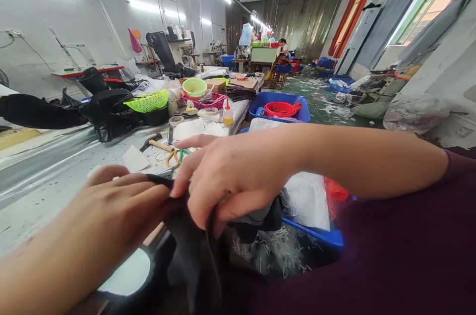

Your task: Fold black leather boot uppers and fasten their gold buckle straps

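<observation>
Black fabric [189,250] hangs down in front of me from between my two hands. My left hand [128,201] is closed on its upper left edge, the fingers bent over the cloth. My right hand [226,176] grips the fabric just to the right, thumb and fingers folded around it and partly hiding it. Just beyond my hands, scissors with yellow and green handles [173,157] lie on the white worktable [70,176]. A hammer [158,144] with a wooden handle rests beside them, near a piece of white paper [136,158].
A bottle of yellow liquid [228,114], a pink basket [208,102] and a green basket [150,100] stand farther back. Black sewing machine parts [102,101] are at left. A blue bin [303,106] stands beyond the table, and thread scraps [275,250] lie below at right. A person [283,48] sits far back.
</observation>
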Demonstrator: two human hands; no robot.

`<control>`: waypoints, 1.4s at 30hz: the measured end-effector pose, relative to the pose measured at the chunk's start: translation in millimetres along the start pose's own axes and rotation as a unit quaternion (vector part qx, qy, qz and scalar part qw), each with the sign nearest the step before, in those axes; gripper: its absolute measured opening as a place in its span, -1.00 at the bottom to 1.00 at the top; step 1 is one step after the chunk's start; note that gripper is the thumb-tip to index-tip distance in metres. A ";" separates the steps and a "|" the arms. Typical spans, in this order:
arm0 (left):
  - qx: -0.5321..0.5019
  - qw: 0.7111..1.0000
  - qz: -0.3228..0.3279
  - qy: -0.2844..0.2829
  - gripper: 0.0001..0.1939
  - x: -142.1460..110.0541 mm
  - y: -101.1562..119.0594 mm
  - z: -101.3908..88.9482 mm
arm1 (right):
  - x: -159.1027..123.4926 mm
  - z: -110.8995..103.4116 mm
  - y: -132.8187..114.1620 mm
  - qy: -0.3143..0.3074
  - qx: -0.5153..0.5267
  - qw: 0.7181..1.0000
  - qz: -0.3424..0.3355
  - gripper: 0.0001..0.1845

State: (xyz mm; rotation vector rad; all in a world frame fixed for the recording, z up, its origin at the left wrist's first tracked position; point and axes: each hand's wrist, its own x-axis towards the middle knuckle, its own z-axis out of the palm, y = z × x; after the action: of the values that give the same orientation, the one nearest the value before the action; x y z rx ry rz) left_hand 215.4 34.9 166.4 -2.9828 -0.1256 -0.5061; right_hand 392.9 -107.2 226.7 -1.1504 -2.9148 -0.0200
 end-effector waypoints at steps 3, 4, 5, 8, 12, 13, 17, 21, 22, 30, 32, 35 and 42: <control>0.046 0.999 -0.002 -0.028 -0.53 7.4 10.6 5.5 | -0.4 7.5 14.2 0.011 0.029 0.999 0.032 -0.95; 0.045 0.998 -0.026 -0.040 -0.59 8.2 12.6 6.3 | -1.6 10.8 19.9 0.027 0.038 0.998 0.045 -0.94; 0.037 0.997 -0.049 -0.051 -0.64 8.7 14.2 6.3 | -2.7 14.1 25.2 0.045 0.049 0.996 0.055 -0.92; 0.012 0.993 -0.093 -0.075 -0.75 11.2 18.4 2.4 | -1.4 21.4 36.7 0.097 0.086 0.989 0.075 -0.87; 0.003 0.985 -0.159 -0.068 -0.75 16.6 23.1 -5.8 | 11.8 26.6 41.3 0.128 0.075 0.981 0.127 -0.80; -0.007 0.982 -0.177 -0.059 -0.75 17.3 23.6 -7.6 | 16.3 27.8 42.0 0.133 0.059 0.979 0.144 -0.79; -0.092 0.969 -0.227 -0.017 -0.72 15.7 21.2 -13.1 | 33.1 33.4 45.8 0.171 0.005 0.967 0.190 -0.81; -0.124 0.962 -0.243 0.020 -0.74 8.1 13.2 -14.0 | 42.9 43.4 50.8 0.269 0.012 0.940 0.208 -0.88; -0.110 0.963 -0.244 0.038 -0.75 5.5 10.9 -13.5 | 44.5 47.4 52.7 0.321 0.038 0.921 0.218 -0.81; -0.001 0.961 -0.218 0.172 -0.88 -18.4 7.7 -12.1 | 71.7 69.0 59.9 0.231 0.466 0.822 0.232 -0.57; -0.008 0.956 -0.196 0.220 -0.93 -36.7 5.4 -23.2 | 84.1 65.8 57.4 0.225 0.440 0.838 0.234 -0.65; -0.026 0.914 -0.243 0.324 -0.78 -94.2 -10.2 -50.5 | 103.8 62.8 61.0 0.169 0.436 0.851 0.239 -0.68; -0.238 0.765 -0.592 -0.088 -0.63 -276.7 -40.6 -38.5 | 166.3 107.0 89.8 -0.047 0.550 0.780 0.295 -0.68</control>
State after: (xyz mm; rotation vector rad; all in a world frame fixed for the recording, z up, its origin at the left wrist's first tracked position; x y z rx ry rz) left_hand -61.4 53.0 114.4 -2.9548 -2.2634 -0.3305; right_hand 332.5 73.5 122.4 -1.5954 -1.7712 1.4972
